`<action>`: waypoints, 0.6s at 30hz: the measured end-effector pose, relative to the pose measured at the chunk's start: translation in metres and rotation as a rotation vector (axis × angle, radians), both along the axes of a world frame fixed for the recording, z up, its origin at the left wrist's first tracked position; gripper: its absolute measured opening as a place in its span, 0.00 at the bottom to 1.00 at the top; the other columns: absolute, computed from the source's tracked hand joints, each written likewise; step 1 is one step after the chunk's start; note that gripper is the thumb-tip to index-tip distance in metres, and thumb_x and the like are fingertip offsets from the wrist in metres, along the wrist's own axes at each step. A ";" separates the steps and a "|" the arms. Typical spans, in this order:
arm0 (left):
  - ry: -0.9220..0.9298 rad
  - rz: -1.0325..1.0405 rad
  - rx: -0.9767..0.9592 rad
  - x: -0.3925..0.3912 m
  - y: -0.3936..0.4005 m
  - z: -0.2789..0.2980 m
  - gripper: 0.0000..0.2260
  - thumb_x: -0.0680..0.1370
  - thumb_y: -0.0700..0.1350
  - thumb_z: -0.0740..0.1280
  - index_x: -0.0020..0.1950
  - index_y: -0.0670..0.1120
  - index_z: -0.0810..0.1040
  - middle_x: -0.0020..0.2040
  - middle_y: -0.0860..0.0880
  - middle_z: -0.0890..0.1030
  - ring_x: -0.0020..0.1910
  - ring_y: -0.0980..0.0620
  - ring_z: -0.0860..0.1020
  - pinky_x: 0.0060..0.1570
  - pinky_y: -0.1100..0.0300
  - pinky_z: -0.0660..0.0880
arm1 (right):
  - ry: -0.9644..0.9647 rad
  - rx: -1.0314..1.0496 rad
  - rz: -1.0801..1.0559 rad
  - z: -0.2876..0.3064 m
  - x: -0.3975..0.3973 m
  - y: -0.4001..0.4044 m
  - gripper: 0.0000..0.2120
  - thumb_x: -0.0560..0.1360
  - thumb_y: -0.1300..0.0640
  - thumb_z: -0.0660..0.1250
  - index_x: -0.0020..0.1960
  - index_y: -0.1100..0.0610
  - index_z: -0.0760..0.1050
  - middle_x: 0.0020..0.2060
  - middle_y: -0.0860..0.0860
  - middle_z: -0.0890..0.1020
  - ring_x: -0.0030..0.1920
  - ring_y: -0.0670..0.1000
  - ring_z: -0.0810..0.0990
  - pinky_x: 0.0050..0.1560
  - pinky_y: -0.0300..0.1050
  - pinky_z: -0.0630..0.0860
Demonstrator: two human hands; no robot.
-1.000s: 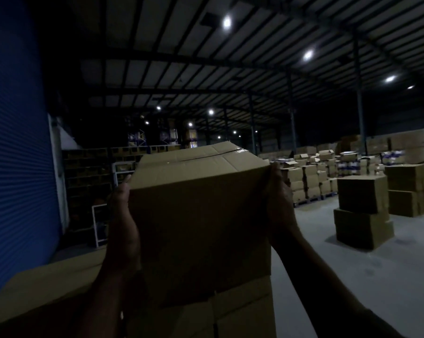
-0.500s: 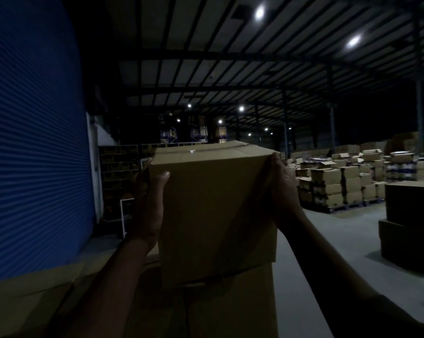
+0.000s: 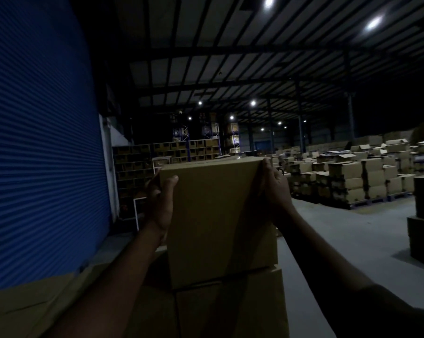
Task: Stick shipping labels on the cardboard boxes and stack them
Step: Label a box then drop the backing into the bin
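A cardboard box is held upright between both hands, resting on a lower box of the stack. Its left edge is gripped by the left hand, thumb on the near face; its upper right corner is clasped by the right hand.

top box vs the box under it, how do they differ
The top box is gripped by the left hand and right hand at its upper corners; the lower box is untouched. The top box looks narrower, leaving the lower box's right edge jutting past it. The top box's front catches more light; the lower box sits in shadow. Both are plain brown cardboard with no label visible on the sides shown.
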State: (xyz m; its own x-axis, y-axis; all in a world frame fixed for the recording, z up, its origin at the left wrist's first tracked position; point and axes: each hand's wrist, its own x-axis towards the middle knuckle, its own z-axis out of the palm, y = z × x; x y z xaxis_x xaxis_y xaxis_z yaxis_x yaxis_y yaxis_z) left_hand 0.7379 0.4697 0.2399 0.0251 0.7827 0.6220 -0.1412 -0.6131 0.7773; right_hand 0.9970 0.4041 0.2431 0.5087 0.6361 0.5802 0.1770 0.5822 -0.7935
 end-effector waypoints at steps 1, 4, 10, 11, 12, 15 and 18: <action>0.001 0.008 -0.022 0.001 0.007 -0.006 0.30 0.77 0.64 0.70 0.71 0.47 0.76 0.62 0.45 0.82 0.58 0.47 0.83 0.43 0.61 0.79 | -0.017 -0.020 -0.015 -0.005 0.001 0.006 0.24 0.78 0.30 0.56 0.57 0.47 0.77 0.52 0.53 0.80 0.54 0.57 0.81 0.52 0.58 0.82; 0.021 -0.011 -0.100 0.005 0.011 -0.021 0.16 0.84 0.54 0.66 0.68 0.48 0.78 0.56 0.50 0.83 0.52 0.53 0.83 0.35 0.69 0.77 | -0.079 -0.037 -0.086 -0.018 0.004 0.020 0.30 0.73 0.24 0.56 0.57 0.47 0.77 0.49 0.53 0.81 0.50 0.57 0.82 0.50 0.65 0.82; 0.002 0.022 -0.089 0.005 0.006 -0.034 0.13 0.84 0.54 0.67 0.68 0.54 0.74 0.54 0.59 0.79 0.49 0.62 0.78 0.43 0.63 0.74 | -0.072 -0.012 -0.193 -0.030 -0.003 0.024 0.26 0.77 0.30 0.60 0.58 0.52 0.75 0.48 0.53 0.81 0.49 0.55 0.82 0.43 0.51 0.82; 0.005 0.026 -0.064 0.004 0.006 -0.037 0.14 0.84 0.53 0.67 0.68 0.54 0.73 0.55 0.59 0.79 0.51 0.61 0.79 0.44 0.62 0.75 | -0.072 -0.006 -0.219 -0.032 -0.005 0.023 0.25 0.78 0.32 0.61 0.60 0.52 0.75 0.49 0.52 0.81 0.49 0.53 0.82 0.44 0.51 0.82; 0.007 0.017 -0.048 0.004 0.003 -0.039 0.15 0.84 0.53 0.68 0.69 0.54 0.73 0.57 0.58 0.79 0.52 0.61 0.80 0.44 0.62 0.77 | -0.082 0.002 -0.256 -0.034 -0.006 0.022 0.24 0.78 0.34 0.62 0.61 0.53 0.74 0.50 0.51 0.81 0.50 0.52 0.82 0.47 0.52 0.83; 0.047 0.015 0.009 -0.002 -0.001 -0.045 0.13 0.84 0.51 0.68 0.67 0.58 0.72 0.60 0.58 0.79 0.50 0.67 0.81 0.46 0.64 0.78 | -0.196 0.046 -0.466 -0.039 -0.012 0.013 0.26 0.77 0.39 0.68 0.67 0.54 0.71 0.59 0.52 0.77 0.59 0.51 0.78 0.56 0.51 0.80; 0.088 0.036 0.086 -0.013 -0.013 -0.049 0.24 0.80 0.61 0.70 0.73 0.61 0.68 0.70 0.57 0.74 0.63 0.63 0.78 0.61 0.52 0.77 | -0.295 0.135 -0.651 -0.044 -0.026 -0.004 0.30 0.77 0.42 0.70 0.72 0.56 0.66 0.66 0.55 0.72 0.66 0.52 0.71 0.62 0.54 0.77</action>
State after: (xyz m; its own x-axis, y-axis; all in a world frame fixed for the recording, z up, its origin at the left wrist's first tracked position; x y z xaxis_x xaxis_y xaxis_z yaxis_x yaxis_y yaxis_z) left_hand 0.7252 0.4571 0.1914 0.0558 0.7277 0.6836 -0.0513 -0.6817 0.7298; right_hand 0.9708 0.4002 0.1994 0.5700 0.1711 0.8036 0.7164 0.3755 -0.5881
